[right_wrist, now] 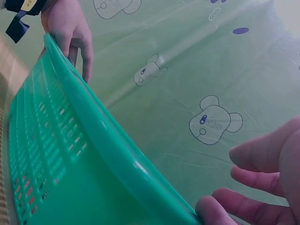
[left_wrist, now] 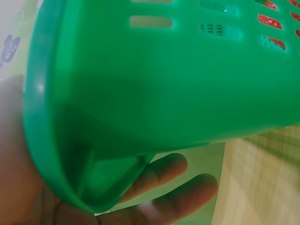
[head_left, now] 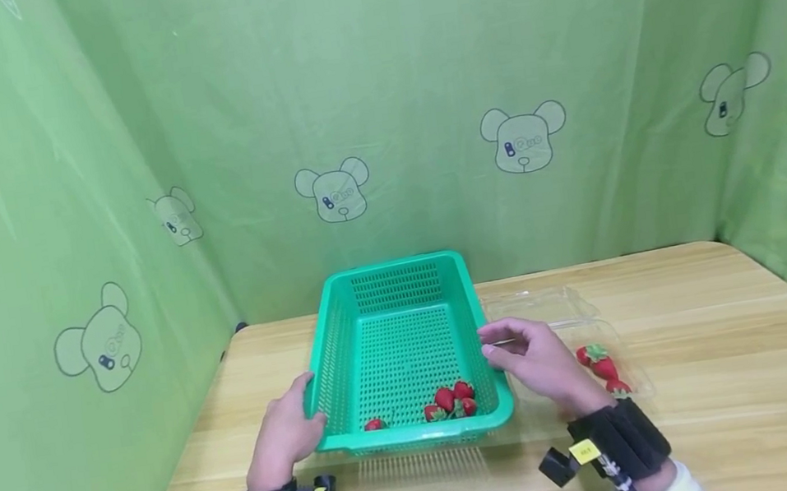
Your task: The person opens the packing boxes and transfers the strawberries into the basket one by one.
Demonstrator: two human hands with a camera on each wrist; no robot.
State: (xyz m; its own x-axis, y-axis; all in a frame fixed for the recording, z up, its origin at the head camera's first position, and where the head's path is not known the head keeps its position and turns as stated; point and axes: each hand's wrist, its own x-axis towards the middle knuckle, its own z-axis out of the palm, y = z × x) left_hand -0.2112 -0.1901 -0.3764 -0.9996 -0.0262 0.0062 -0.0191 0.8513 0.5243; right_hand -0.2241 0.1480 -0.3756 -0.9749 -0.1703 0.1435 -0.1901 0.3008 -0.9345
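Observation:
A green plastic basket (head_left: pixel 418 433) with slotted walls holds several strawberries (head_left: pixel 446 399) near its front side, and one lies apart at the front left. My left hand (head_left: pixel 285 430) grips the left rim near the front corner; in the left wrist view, fingers (left_wrist: pixel 173 201) reach beneath the rim (left_wrist: pixel 40 108). At the right rim is my right hand (head_left: pixel 538 355), its fingers loosely bent and spread apart. One fingertip (right_wrist: pixel 211 211) meets or nearly meets the rim in the right wrist view. Nothing is held in that hand.
Behind the right forearm, a clear plastic box (head_left: pixel 629 368) with its lid (head_left: pixel 539 307) folded back holds several strawberries (head_left: pixel 604 369). Wooden tabletop (head_left: pixel 720 343) extends to the right. A green curtain (head_left: pixel 413 110) with bear prints hangs around the back and sides.

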